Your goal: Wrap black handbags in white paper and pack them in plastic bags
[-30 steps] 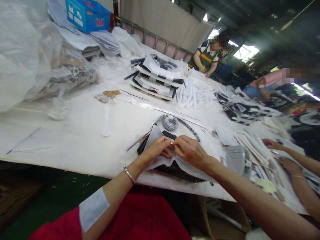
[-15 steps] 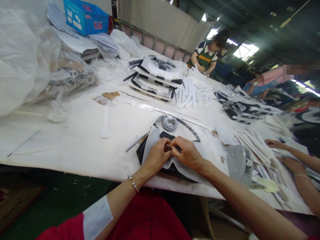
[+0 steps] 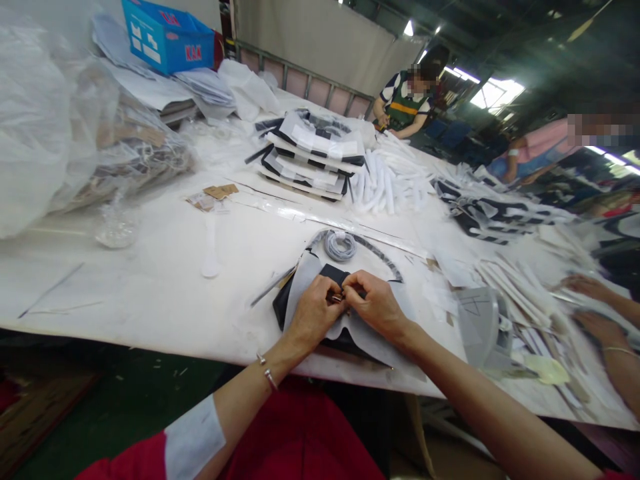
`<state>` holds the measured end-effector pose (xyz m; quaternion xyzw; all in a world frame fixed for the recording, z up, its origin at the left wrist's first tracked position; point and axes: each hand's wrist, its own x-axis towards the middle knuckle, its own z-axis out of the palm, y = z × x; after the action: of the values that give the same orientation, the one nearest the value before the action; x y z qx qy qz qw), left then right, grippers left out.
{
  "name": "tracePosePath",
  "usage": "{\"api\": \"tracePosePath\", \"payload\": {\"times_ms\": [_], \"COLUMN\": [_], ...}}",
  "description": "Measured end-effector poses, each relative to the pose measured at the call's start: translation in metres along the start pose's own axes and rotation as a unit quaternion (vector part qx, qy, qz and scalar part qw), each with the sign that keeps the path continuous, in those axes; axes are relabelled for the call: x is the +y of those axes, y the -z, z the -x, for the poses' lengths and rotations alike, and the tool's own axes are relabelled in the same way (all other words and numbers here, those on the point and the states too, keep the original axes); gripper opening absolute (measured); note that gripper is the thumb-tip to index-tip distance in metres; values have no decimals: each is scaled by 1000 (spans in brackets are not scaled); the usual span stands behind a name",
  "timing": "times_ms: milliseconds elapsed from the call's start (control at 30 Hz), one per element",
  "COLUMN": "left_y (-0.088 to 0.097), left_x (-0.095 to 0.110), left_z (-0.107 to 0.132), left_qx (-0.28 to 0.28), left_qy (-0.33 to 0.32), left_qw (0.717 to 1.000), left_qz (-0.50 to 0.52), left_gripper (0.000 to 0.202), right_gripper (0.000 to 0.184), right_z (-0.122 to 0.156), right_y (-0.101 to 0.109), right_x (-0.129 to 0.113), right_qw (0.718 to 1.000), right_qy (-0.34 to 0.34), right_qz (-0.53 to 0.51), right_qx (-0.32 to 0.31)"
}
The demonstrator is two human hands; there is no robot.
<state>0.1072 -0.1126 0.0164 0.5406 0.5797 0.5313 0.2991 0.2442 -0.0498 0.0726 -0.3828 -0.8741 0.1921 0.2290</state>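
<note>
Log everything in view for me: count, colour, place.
bag: one, black with pale sheeting, near edge
metal piece: one, gold-coloured, at fingertips
cord coil: one, grey, beyond hands
wrapped stack: one, black-white, mid-table
strips: many, white, beside stack
box: one, blue, far left
papers: several, whitish, beside box
plastic: uncounted, translucent, left
panel: one, grey, right
table: one, white, beneath
other people: at least three, varied clothing, right
left hand: one, bare, on metal piece
right hand: one, bare, alongside
</note>
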Motion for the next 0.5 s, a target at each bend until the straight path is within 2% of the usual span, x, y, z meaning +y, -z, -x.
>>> {"api": "tracePosePath", "payload": {"times_ms": [167,233,367,500], "left_y": [1,1,1,0], "left_x": [1,1,1,-1], "left_z": [0,0,0,1], "left_qx": [16,13,-1,-1], "left_qy": [24,45,93,91], "left_qw": [1000,998,990,989], "left_qz": [8,36,104,116], "left_gripper": [12,14,33,35], "right_gripper": [12,14,17,17], "right_z": [3,4,3,-2], "right_y": [8,12,15,15], "right_x": [2,4,5,4], "right_qw": [998,995,991,983], "right_qy": [11,33,85,142], "right_qz": [-50,-66,-54,-26], "right_qx": [-45,-65,-91,-113]}}
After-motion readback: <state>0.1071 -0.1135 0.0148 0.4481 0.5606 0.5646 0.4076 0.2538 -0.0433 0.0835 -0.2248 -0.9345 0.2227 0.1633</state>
